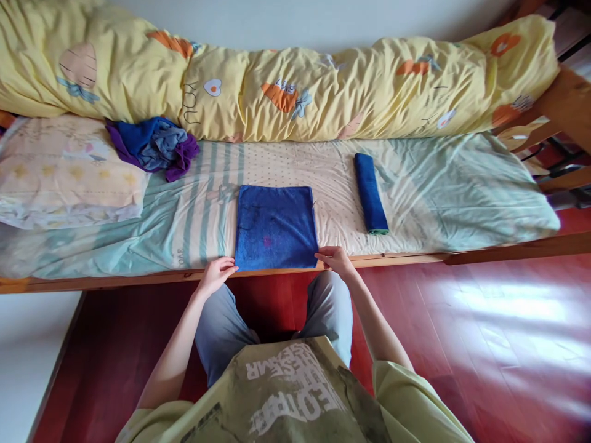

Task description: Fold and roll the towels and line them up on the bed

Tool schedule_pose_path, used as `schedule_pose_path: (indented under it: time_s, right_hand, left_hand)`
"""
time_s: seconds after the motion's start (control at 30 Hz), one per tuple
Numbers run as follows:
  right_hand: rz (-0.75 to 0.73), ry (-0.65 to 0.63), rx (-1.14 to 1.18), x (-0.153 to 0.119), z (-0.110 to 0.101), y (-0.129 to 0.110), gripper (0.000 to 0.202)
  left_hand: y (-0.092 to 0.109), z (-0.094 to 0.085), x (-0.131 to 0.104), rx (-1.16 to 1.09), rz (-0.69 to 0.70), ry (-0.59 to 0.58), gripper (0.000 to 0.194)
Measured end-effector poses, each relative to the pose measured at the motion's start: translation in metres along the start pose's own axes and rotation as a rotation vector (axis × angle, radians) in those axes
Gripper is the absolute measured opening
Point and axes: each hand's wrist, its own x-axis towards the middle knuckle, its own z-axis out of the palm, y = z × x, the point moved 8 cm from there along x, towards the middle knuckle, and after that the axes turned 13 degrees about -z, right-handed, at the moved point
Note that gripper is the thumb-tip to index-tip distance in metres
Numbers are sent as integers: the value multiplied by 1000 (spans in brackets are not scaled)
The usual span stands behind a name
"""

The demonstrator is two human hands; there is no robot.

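A blue cloth (pixel 276 226) lies flat and squared on the bed, its near edge at the wooden bed rail. My left hand (pixel 218 274) pinches its near left corner. At the near right corner, my right hand (pixel 336 261) has its fingers closed on the cloth. To the right lies a rolled or folded blue cloth (pixel 370 194) with a green edge at its near end. A crumpled pile of blue and purple cloths (pixel 159 147) rests at the left, beside the pillow.
A pale patterned pillow (pixel 74 175) sits at the left end of the bed. A long yellow quilt (pixel 295 95) runs along the wall. The wooden bed rail (pixel 508 249) borders the near side, above a red floor (pixel 425 326).
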Motion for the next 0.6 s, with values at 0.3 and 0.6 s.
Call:
schedule_pose_path:
  time_s: [0.3, 0.6]
  right_hand:
    - [50, -87, 42, -10, 7, 22, 55]
    - [-104, -177, -25, -18, 21, 43, 49]
  left_hand:
    - [-8, 2, -4, -6, 22, 35, 63]
    - [-11, 2, -6, -9, 79, 84, 54]
